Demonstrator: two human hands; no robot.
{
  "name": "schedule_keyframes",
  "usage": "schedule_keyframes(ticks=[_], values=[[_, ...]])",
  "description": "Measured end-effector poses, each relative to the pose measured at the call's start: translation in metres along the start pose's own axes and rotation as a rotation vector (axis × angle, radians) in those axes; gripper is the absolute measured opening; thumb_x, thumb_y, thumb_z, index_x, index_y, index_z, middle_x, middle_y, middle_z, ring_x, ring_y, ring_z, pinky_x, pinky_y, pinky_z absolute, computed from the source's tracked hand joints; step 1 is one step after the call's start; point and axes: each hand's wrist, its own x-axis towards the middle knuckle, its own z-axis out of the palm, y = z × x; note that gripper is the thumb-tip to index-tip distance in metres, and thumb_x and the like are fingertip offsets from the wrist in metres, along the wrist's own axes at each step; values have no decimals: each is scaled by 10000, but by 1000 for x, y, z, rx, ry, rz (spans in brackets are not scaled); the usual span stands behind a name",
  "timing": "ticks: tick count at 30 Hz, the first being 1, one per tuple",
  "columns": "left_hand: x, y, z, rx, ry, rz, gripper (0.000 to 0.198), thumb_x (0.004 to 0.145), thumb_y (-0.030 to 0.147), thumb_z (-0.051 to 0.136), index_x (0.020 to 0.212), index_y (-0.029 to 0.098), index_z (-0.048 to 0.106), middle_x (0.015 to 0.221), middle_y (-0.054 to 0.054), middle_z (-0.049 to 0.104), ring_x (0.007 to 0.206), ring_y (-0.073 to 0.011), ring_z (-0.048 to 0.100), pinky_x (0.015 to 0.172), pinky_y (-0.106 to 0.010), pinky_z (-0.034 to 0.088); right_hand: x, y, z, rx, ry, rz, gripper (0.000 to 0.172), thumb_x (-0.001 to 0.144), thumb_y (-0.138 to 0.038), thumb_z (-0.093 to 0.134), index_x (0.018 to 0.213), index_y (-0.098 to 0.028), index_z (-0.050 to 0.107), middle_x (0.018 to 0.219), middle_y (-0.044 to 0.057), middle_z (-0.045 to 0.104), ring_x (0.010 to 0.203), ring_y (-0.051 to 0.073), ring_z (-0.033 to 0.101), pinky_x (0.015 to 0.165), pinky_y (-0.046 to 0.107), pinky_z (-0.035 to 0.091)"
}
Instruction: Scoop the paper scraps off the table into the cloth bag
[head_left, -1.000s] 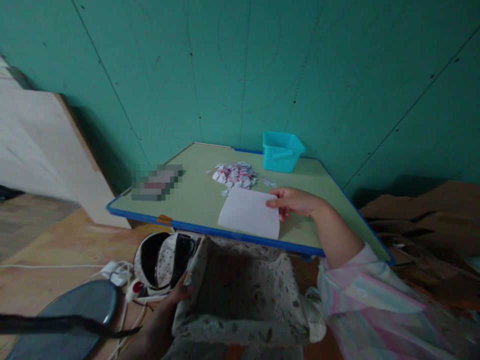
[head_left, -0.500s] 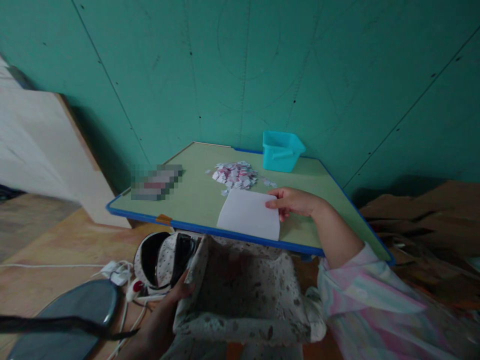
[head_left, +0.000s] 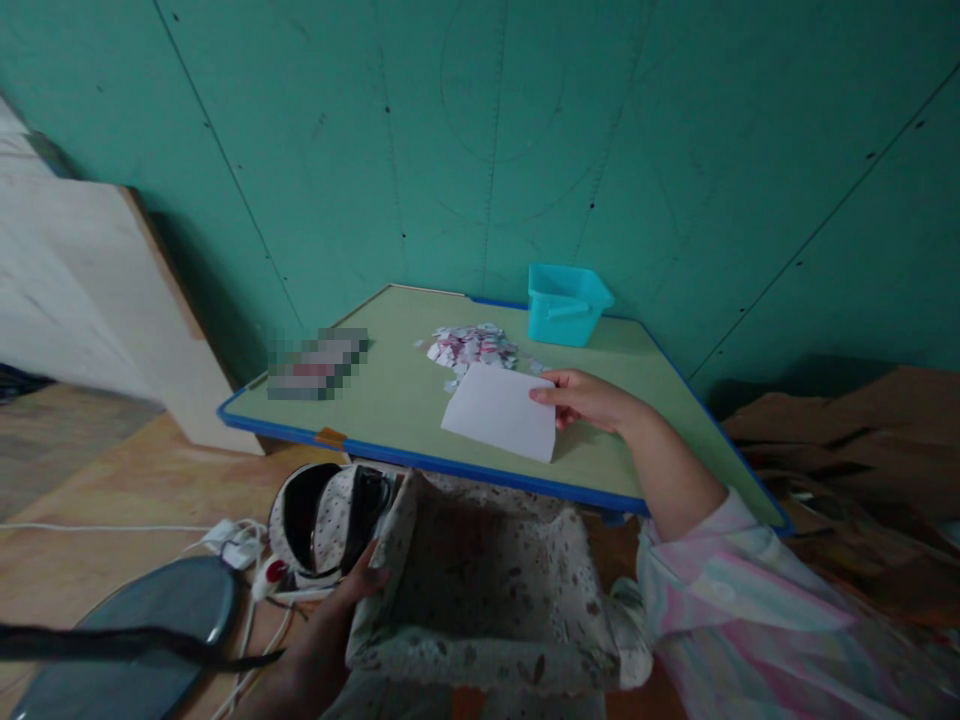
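My right hand [head_left: 581,398] pinches the far right corner of a white sheet of paper [head_left: 499,411] that lies on the green table [head_left: 375,400], its far edge close to a pile of small white and pink paper scraps [head_left: 471,345]. My left hand [head_left: 360,585] is low, below the table's front edge, fingers closed on the left rim of a floral fabric basket [head_left: 480,590] that stands open on the floor.
A turquoise plastic bin [head_left: 564,303] stands at the table's far edge by the teal wall. A blurred flat object [head_left: 315,362] lies at the table's left. A patterned pouch [head_left: 322,520], white cables [head_left: 240,545] and a dark round object [head_left: 127,640] are on the floor.
My right hand has slid the paper a little away from the table's front edge, toward the scrap pile. The left hand stays on the basket rim.
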Motion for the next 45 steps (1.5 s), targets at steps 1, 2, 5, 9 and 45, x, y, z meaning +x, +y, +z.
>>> schedule_keyframes(ticks=[1,2,5,9,45], values=[[-1,0,1,11,1,2,483,692,138,532,1172,191,508,717,-66,740,606,-295,675,660,-430,502,0,0,1,-9,-22,0,272,688,-382,591,827,-155,534,607,-29,573,407,36,475,355,153,292],[-1,1,1,22,0,-2,476,688,135,538,1160,194,521,711,-62,740,602,-293,675,660,-428,503,0,0,1,-16,-38,-2,279,688,-390,591,821,-152,531,606,-27,573,409,38,478,355,153,292],[0,0,0,-5,-35,-6,524,662,119,564,1172,225,506,744,-55,740,621,-295,675,650,-423,503,0,1,3,-32,-63,-9,297,684,-406,591,815,-148,527,606,-25,573,410,39,481,355,154,298],[3,-3,-2,-73,-16,-68,583,663,155,579,1222,251,443,752,-48,737,606,-288,673,587,-393,505,-1,0,4,-40,-103,-3,318,684,-413,589,845,-144,532,604,-29,565,410,37,476,355,155,300],[-3,-2,3,-28,-32,-30,513,693,132,538,1194,216,470,724,-42,731,658,-295,674,662,-432,506,11,1,-38,419,918,-449,376,701,-435,482,1016,-231,446,1094,50,549,993,195,517,612,279,469]])
